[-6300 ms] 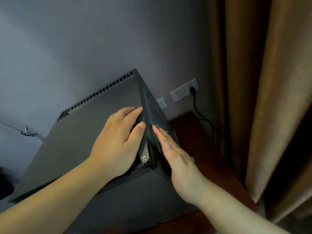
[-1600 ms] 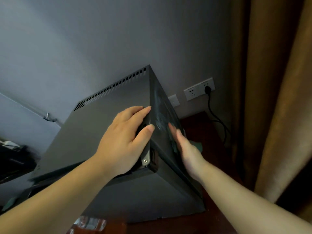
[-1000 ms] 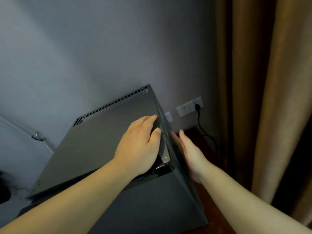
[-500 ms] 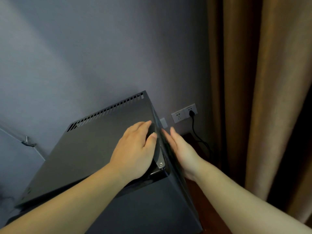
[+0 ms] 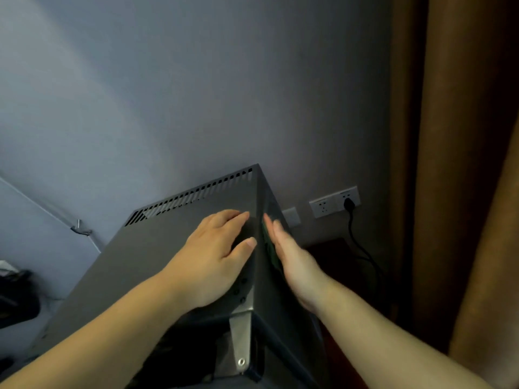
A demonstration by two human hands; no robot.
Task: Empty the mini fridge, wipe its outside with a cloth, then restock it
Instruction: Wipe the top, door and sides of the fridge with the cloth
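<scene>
The dark grey mini fridge (image 5: 157, 248) stands against the wall, seen from above its front right corner. Vent slots run along the back of its top. My left hand (image 5: 213, 259) lies flat on the top, its thumb at the right edge. My right hand (image 5: 295, 262) presses flat against the fridge's right side. A green cloth (image 5: 270, 248) shows as a thin strip between that palm and the side panel; most of it is hidden by the hand. A metal hinge bracket (image 5: 241, 338) sits at the front right corner.
A wall socket (image 5: 334, 202) with a black plug and cable (image 5: 362, 248) is right of the fridge. The fridge stands on a dark wooden surface (image 5: 337, 256). Brown curtains (image 5: 463, 164) hang at the right. Dark objects (image 5: 14, 299) lie at the far left.
Both hands have slid further back along the fridge's right edge, the right hand moving over the side panel with the cloth. The view has shifted closer over the front corner.
</scene>
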